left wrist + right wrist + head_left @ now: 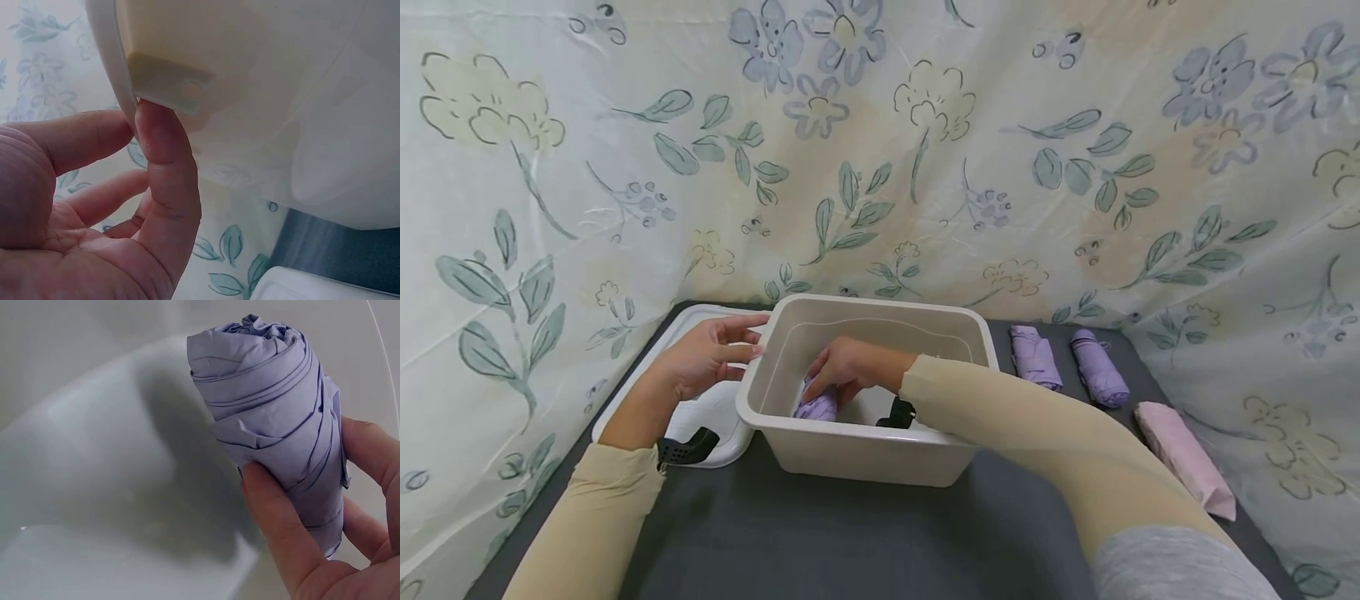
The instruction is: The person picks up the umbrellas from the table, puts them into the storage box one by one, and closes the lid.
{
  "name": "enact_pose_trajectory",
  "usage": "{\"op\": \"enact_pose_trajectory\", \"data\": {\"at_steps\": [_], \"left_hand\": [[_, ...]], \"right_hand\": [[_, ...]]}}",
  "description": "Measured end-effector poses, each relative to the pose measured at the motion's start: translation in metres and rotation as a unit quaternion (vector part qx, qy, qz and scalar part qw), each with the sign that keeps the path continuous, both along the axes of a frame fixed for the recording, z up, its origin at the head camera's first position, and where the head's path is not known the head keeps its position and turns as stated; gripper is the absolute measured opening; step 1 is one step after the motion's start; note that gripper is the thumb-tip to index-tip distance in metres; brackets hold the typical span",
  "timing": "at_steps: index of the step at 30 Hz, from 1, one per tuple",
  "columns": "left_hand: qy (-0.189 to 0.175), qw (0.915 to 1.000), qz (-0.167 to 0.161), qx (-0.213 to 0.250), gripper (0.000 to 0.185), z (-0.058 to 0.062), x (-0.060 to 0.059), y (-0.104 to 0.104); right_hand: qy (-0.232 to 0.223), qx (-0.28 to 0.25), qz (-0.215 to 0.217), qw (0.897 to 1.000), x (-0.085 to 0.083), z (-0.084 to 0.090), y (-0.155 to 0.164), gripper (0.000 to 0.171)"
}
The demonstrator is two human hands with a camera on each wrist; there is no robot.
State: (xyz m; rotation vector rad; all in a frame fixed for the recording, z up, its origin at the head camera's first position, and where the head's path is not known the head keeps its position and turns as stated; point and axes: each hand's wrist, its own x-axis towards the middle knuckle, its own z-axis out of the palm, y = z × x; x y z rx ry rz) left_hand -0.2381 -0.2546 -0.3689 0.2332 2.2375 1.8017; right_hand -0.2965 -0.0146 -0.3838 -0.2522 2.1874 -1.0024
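Observation:
A beige plastic storage bin (865, 454) stands on the dark table. At its left end, my left hand (711, 354) pinches the rim between thumb and bent finger; the left wrist view shows the hand (125, 200) close up, with a fingertip under the rim (112, 56). My right hand (853, 367) reaches down inside the bin and grips a lilac rolled-up cloth bundle (818, 406) near the left wall. In the right wrist view the bundle (269, 425) is tightly wound, with crumpled fabric at its top end, and the fingers hold it from both sides.
A white lid (700, 429) lies left of the bin, partly under the left forearm. To the right are two more lilac rolls (1036, 358) and a pink folded cloth bundle (1183, 458). A floral curtain (880, 167) hangs behind and beside the table (850, 542).

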Motion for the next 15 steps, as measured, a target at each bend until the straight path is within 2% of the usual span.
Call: {"op": "enact_pose_trajectory", "data": {"at_steps": [4,9,15], "left_hand": [[0.0,1.0,0.002,0.0,0.072,0.0,0.0,-0.001],[0.004,1.0,0.005,-0.004,0.071,0.0,0.001,-0.001],[0.002,0.9999,0.004,-0.01,0.072,0.0,-0.001,0.0]], "right_hand": [[0.001,0.008,0.011,1.0,0.001,-0.001,-0.006,0.054],[-0.025,0.015,0.024,0.999,0.0,-0.002,-0.01,0.053],[-0.054,0.0,0.003,0.999,-0.001,-0.006,-0.013,0.052]]}}
